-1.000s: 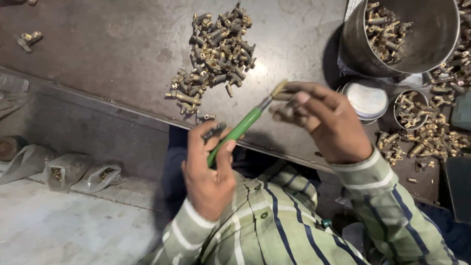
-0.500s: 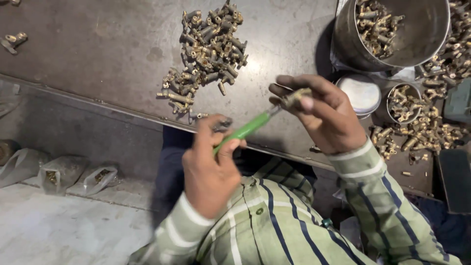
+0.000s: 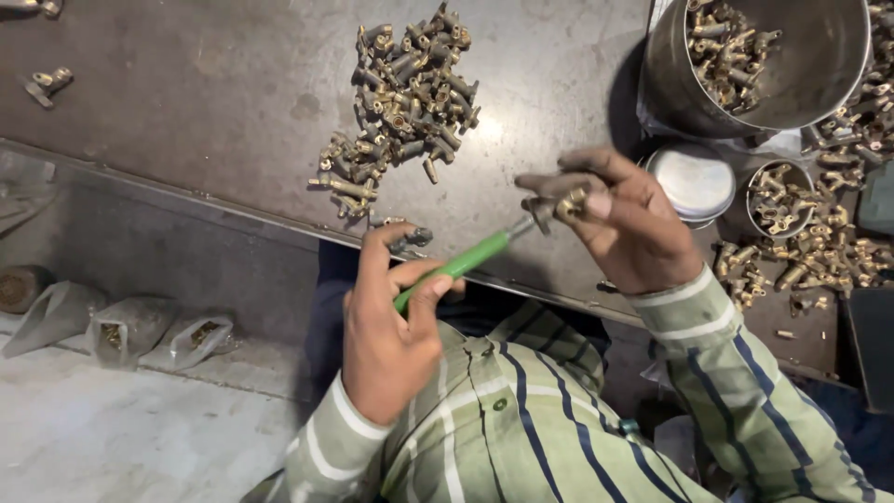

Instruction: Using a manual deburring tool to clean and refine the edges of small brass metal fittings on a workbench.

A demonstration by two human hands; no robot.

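Two hands at work over the near edge of a dark metal table (image 3: 214, 102). Left hand (image 3: 391, 326) closed around a green-handled screwdriver (image 3: 456, 265), thumb and fingers wrapped on the handle, blade angled up to the right. Right hand (image 3: 624, 224) pinching a small brass fitting (image 3: 570, 203) between thumb and fingertips, screwdriver tip meeting it, just above the table edge. Striped sleeves and shirt nearest, below. Beyond the hands, a loose heap of brass fittings (image 3: 400, 102) on the table, well apart. To the right, a flat round tin lid (image 3: 694, 182), a small cup of fittings (image 3: 780, 197), more scattered fittings (image 3: 819, 256). Farthest, a large steel pot (image 3: 792, 74) part-filled with fittings. Left, on the floor, clear plastic bags (image 3: 140, 331).
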